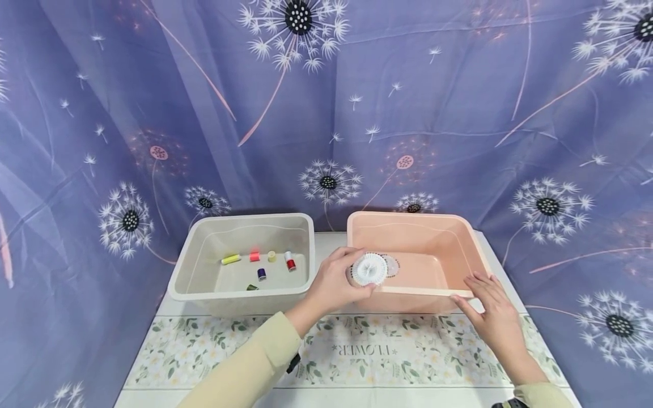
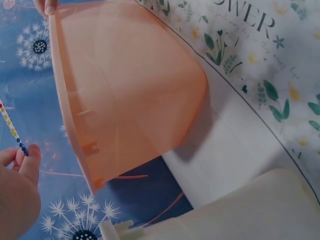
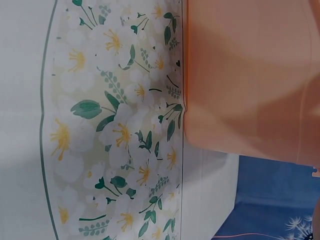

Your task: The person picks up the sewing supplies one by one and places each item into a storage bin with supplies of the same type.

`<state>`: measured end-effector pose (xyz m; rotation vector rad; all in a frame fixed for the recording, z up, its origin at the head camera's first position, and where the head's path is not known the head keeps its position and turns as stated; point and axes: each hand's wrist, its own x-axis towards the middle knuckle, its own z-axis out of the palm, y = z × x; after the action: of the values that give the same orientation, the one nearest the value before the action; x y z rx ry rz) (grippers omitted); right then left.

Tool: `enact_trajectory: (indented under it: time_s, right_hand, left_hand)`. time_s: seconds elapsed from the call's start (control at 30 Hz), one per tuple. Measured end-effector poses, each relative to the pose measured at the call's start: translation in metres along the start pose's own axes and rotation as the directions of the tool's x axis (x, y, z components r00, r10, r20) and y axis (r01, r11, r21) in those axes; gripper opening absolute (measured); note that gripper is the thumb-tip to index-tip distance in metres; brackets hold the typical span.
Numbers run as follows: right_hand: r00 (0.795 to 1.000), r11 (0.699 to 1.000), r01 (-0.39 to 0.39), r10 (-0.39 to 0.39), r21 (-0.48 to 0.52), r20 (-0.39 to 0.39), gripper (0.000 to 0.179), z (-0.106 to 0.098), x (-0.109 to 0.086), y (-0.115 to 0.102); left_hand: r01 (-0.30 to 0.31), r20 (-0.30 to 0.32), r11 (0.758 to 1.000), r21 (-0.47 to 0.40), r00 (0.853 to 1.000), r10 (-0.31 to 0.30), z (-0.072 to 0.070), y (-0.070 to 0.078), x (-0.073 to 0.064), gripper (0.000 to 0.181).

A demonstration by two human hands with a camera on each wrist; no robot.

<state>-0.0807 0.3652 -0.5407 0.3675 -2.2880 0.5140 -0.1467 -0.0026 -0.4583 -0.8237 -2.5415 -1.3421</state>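
My left hand [image 1: 340, 281] pinches a round white pin wheel [image 1: 369, 268] by its edge, above the front left part of the pink bin [image 1: 415, 292]. In the left wrist view this wheel [image 2: 11, 125] appears edge-on, with red, yellow and blue pin heads along its rim. A second pin wheel [image 1: 391, 266], pale with dark heads, shows in the pink bin, partly hidden behind the held one. My right hand [image 1: 492, 309] rests on the bin's front right rim, fingers extended over it. Only a sliver of that hand shows in the right wrist view.
To the left stands a grey bin [image 1: 240, 296] with several small thread spools, among them a purple spool [image 1: 262, 274] and a yellow one [image 1: 230, 259]. Both bins stand on a white table with a floral runner [image 1: 229, 351]. A blue dandelion-print curtain [image 1: 326, 113] hangs behind.
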Motion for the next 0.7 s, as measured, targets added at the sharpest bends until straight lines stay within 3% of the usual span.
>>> enact_trajectory:
  time_s: [0.7]
  right_hand:
    - [1.0, 1.0, -0.002, 0.002, 0.004, 0.008, 0.079, 0.001, -0.002, 0.001]
  left_hand:
    - [0.098, 0.043, 0.99, -0.106, 0.995, -0.094, 0.02, -0.01, 0.037, 0.07]
